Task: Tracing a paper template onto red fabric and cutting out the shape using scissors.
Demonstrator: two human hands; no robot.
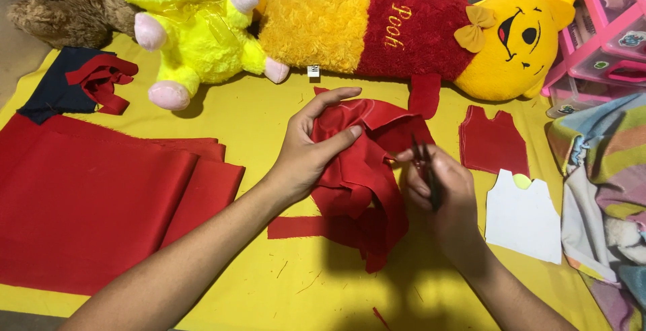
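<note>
My left hand (311, 148) grips a bunched piece of red fabric (360, 176) at its upper left, thumb on top and fingers curled over its edge. My right hand (441, 193) sits at the fabric's right side, closed around dark scissors (427, 169) whose blades point up into the cloth. The fabric hangs down over a yellow sheet (269, 109) that covers the work surface. A loose red strip (296, 227) lies under the bundle.
Folded red cloth (94, 196) lies at left, with dark blue cloth and red scraps (81, 82) behind it. A cut red vest-shaped piece (492, 142) and a white paper pattern (523, 216) lie at right. Plush toys (377, 25) line the back; striped fabric (605, 190) and pink drawers (605, 42) sit far right.
</note>
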